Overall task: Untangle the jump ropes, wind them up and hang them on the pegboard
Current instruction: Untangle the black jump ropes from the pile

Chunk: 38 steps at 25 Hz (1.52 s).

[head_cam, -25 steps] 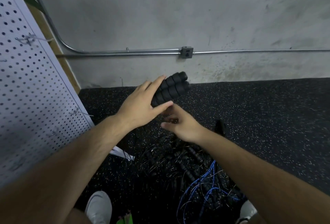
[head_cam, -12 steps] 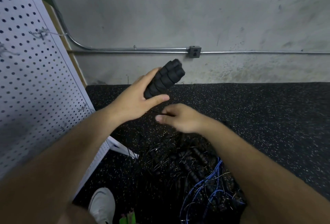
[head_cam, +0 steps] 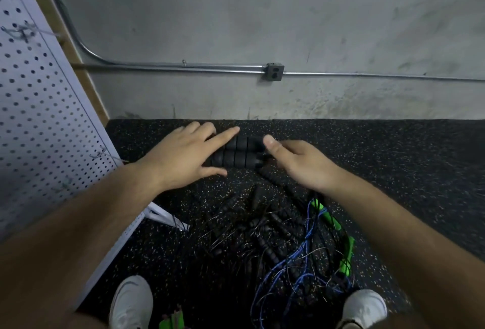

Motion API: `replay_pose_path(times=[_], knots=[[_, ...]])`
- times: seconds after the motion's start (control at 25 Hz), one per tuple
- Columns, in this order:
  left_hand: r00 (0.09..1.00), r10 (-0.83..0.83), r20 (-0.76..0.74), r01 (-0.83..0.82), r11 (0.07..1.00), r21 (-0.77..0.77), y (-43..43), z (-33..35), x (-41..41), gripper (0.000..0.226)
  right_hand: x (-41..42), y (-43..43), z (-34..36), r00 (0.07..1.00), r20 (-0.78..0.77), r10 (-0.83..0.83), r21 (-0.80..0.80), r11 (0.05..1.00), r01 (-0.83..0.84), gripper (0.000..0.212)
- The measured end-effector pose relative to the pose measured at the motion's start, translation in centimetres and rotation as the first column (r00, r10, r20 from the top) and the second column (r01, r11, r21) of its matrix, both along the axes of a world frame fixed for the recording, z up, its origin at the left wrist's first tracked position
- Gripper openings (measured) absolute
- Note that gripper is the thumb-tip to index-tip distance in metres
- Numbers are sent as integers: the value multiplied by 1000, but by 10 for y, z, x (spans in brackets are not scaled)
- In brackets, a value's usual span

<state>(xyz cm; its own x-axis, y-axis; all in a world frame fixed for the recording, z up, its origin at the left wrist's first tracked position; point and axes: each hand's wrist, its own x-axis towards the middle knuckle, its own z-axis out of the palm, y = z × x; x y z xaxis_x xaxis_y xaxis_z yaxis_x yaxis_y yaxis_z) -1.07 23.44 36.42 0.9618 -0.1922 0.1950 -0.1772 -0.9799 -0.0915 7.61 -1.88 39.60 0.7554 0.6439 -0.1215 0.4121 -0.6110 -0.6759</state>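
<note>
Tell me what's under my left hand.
Two black foam handles lie side by side under your left hand. The hand covers their left ends, so those can't be seen.

Handles (head_cam: 237,154): black ribbed foam, matt. Floor (head_cam: 393,158): speckled rubber, grainy. Wall (head_cam: 262,13), 12 o'clock: rough concrete. Conduit (head_cam: 183,67): smooth shiny metal. Pegboard (head_cam: 39,118), 9 o'clock: matt white.

text: none legible | labels: none | numbers: none

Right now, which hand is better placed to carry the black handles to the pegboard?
Left, probably: left hand lies across the black handles, pegboard on its side; right hand only reaches their end.
</note>
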Motion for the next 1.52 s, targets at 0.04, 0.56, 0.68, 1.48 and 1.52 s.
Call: replay_pose_path(times=[0.04,0.56,0.68,1.48,1.52], knots=[[999,0,34,-1,1000,23,-3,-3,1,92,0,0,0,998,53,-23,17,1000,22,56],[991,69,112,-76,995,60,-34,-12,12,106,6,-9,-12,900,436,-24,22,1000,16,29],[994,67,92,-70,997,31,-38,-14,15,107,8,-10,-11,893,449,-11,17,1000,4,26],[987,-162,4,161,978,-129,-47,-20,8,74,35,-45,-10,976,172,135,117,981,-156,13],[983,-183,10,182,973,-144,-50,-18,6,73,36,-48,-11,983,129,134,146,977,-153,14]])
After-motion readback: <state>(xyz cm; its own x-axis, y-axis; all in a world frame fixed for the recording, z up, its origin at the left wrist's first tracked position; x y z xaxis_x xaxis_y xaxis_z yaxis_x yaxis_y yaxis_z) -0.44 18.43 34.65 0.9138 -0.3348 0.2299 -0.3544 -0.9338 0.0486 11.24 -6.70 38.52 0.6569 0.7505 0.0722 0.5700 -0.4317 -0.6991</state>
